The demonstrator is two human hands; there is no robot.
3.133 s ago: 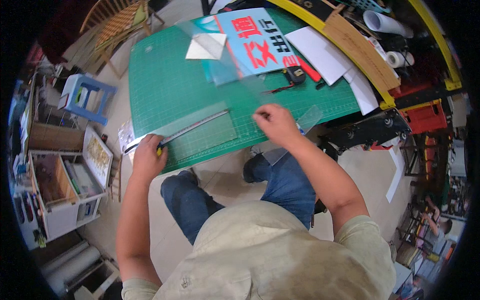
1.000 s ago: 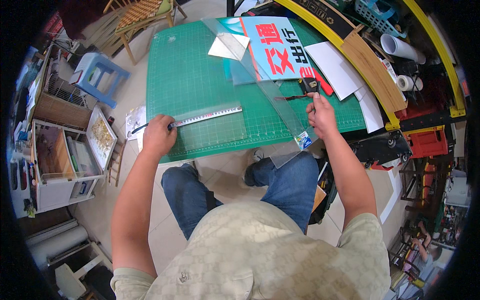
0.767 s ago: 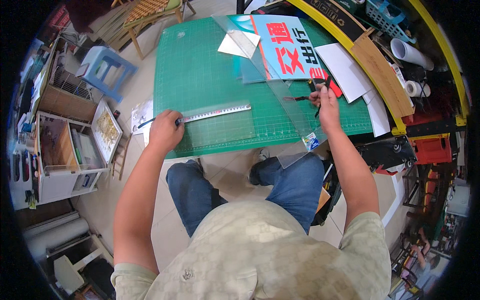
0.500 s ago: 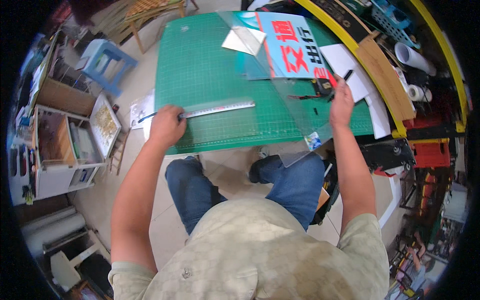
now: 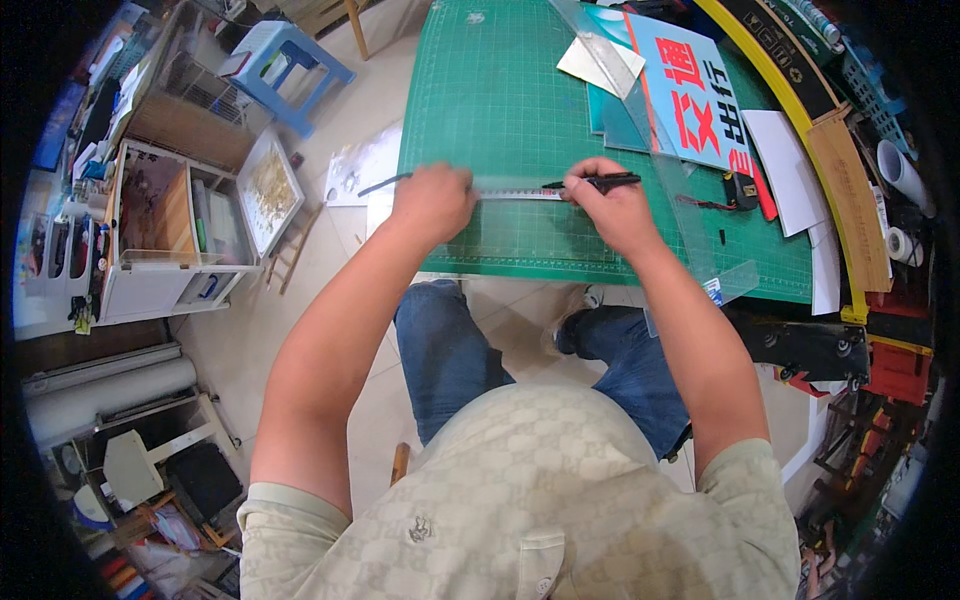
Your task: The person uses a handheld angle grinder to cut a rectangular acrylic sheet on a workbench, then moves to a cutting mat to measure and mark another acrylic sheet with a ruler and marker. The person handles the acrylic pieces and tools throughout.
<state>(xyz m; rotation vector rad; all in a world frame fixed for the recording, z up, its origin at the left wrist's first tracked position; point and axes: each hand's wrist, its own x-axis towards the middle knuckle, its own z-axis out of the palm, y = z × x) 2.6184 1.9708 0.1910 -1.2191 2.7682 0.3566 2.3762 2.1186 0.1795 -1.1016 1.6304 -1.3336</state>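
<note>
My left hand is closed on the left end of a narrow, pale steel ruler, which lies across the green cutting mat. A thin dark strip sticks out to the left of that hand. In the closed fingers of my right hand is a black pen, held over the ruler's right end. Beneath the ruler appears to be a clear sheet whose edges are hard to make out. A long clear plastic strip lies right of my right hand.
A tape measure and a light blue printed sign lie on the mat's right side. White sheets are beyond them. A cream square piece rests near the back. A blue stool stands on the floor left of the table.
My right hand has moved left from beside the tape measure to the ruler's right end, carrying the black pen. The left hand stays at the ruler; the view has shifted.
</note>
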